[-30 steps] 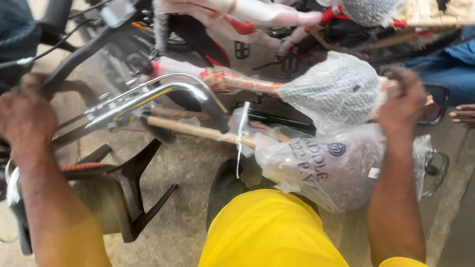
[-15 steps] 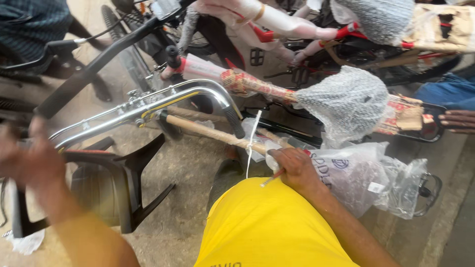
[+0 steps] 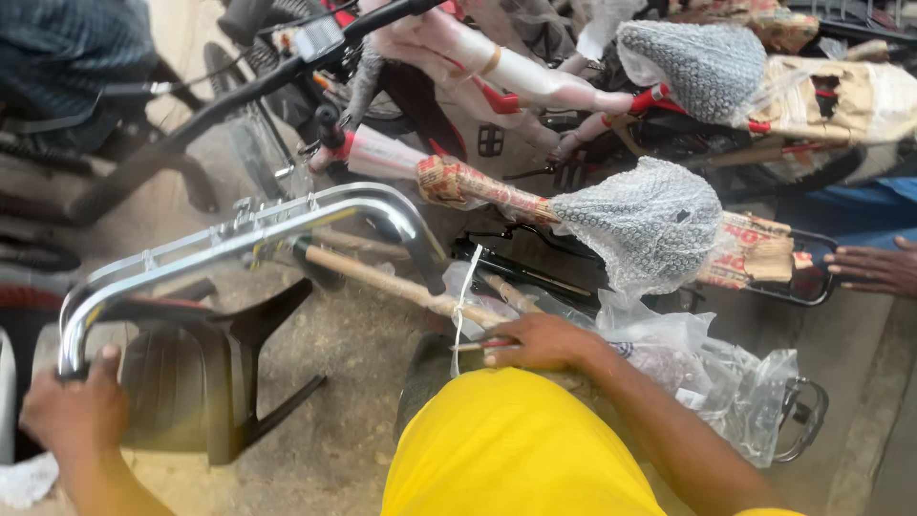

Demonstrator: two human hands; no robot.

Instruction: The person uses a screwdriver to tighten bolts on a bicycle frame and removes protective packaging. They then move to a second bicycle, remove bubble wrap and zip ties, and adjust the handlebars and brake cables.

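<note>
Head view. The left hand [image 3: 74, 413] is closed around the lower end of a chrome handlebar [image 3: 239, 229], which arches above a black plastic chair [image 3: 205, 368]. The right hand [image 3: 538, 341] rests, fingers curled, on a paper-wrapped bar [image 3: 396, 284] beside a clear plastic bag [image 3: 712, 377]; it seems to pinch a thin red-tipped tool, though blur obscures this. Steadying the handlebar firmly lets the right hand work precisely.

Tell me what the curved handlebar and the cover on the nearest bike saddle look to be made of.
Handlebar: likely chromed steel tubing, judging by its mirror-bright silver shine; the left hand grips its end.
Saddle cover: clear plastic bubble wrap, judging by the dotted, translucent texture.
</note>
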